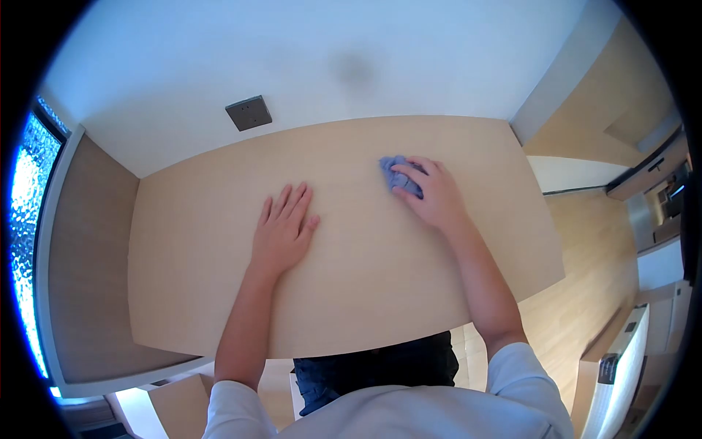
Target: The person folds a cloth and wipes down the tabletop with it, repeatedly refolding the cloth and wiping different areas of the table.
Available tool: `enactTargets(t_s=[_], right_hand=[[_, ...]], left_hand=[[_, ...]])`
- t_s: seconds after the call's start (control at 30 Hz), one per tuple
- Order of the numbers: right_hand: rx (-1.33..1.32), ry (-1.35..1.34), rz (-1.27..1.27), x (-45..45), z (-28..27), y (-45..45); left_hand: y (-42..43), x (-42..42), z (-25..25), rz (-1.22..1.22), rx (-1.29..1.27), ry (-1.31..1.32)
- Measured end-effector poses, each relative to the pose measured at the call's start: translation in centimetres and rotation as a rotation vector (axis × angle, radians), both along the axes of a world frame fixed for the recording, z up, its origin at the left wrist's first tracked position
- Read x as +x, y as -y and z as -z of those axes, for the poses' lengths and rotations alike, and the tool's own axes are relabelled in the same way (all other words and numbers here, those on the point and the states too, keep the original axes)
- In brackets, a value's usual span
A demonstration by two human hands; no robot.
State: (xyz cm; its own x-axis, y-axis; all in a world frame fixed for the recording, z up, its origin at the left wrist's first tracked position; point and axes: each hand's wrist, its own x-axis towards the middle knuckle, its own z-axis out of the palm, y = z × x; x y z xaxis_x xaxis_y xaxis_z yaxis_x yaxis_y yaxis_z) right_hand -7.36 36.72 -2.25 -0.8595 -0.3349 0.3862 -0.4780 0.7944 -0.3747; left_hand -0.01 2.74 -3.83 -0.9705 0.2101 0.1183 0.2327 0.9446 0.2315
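A light wood tabletop (351,293) spreads out in front of me. My left hand (284,228) lies flat on its left-middle part, fingers stretched out and holding nothing. Toward the back right, my right hand (433,194) is closed around a crumpled blue-grey cloth (398,175), which rests against the tabletop. Part of the cloth is hidden under the fingers; the rest sticks out on the left of the hand.
A white wall with a dark socket plate (248,113) rises behind the table. A wooden side panel (110,263) and a bright window (33,212) border the left. To the right are wooden floor (585,234) and a bed-like white block (620,373).
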Motion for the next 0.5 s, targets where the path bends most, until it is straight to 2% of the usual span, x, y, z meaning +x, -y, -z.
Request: enactTargets(t_s=[0.13,0.23,0.43,0.5], right_hand=[[0.028,-0.026,0.088,-0.3,0.4,-0.3],[0.013,-0.005,-0.024,0.4,0.0,0.5],[0.010,0.039,-0.536,4.5,-1.4,4.7],[0.013,0.025,-0.639,5.3,-1.6,5.5]], left_hand=[[0.0,0.1,0.0,-0.002,-0.009,-0.002],[-0.1,0.0,-0.1,-0.006,-0.015,0.008],[0.0,0.0,0.0,-0.008,0.005,0.003],[0.0,0.1,0.1,-0.001,-0.002,0.013]])
